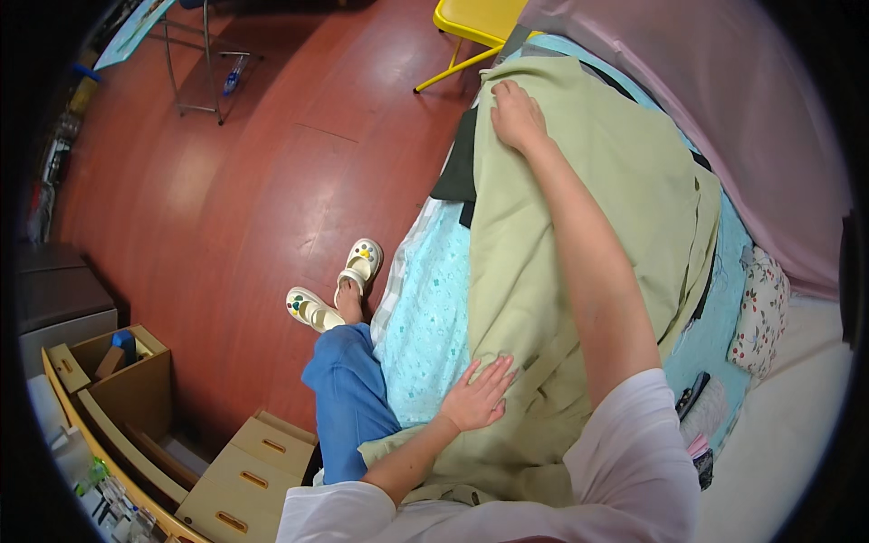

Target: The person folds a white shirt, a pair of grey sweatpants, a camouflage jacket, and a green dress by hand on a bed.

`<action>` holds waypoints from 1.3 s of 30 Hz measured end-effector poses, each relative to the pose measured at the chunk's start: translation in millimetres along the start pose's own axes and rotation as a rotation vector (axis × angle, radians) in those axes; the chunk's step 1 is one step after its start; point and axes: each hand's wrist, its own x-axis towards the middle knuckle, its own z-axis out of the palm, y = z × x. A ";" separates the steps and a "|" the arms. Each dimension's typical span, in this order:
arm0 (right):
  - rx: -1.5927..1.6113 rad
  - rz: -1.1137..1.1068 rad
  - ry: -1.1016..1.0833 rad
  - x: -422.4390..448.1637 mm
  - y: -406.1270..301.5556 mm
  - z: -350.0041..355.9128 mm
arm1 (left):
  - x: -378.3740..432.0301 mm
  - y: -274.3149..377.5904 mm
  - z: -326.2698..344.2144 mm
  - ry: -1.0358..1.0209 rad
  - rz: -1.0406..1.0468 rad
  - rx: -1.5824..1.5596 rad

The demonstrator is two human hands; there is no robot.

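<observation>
A light green garment point(611, 197) with a buttoned edge lies spread over the bed and reaches back to my lap. My left hand point(477, 397) rests flat on its near part, fingers extended and nothing held. At the far end, my right hand point(517, 117) is on the garment close to its left edge, with the fingers bent. Whether those fingers pinch the fabric cannot be made out. Folds gather around my left wrist. Dark cloth point(456, 163) sticks out from under the garment's left side, above a light blue patterned bed sheet point(428, 319).
A pink curtain-like cloth point(733, 102) hangs along the bed's far right side. Near it lie a cherry-print pillow point(760, 312) and small rolled fabrics point(703, 410). A yellow folding chair point(478, 24) stands beyond the bed. A wooden drawer unit point(251, 468) is at lower left.
</observation>
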 end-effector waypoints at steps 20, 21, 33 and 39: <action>0.132 0.233 -0.023 155.9 36.1 8.9 | 0.9 -10.9 3.8 -0.068 0.040 -0.041; 0.352 0.362 0.008 174.3 51.5 -0.6 | 1.6 -11.1 2.7 -0.074 0.046 -0.036; 0.366 0.338 0.089 70.6 13.8 2.6 | 3.1 -5.6 -5.7 -0.030 0.003 -0.069; -0.288 0.236 -0.377 -12.8 -85.0 17.8 | 6.1 -2.1 -13.6 -0.009 0.026 -0.076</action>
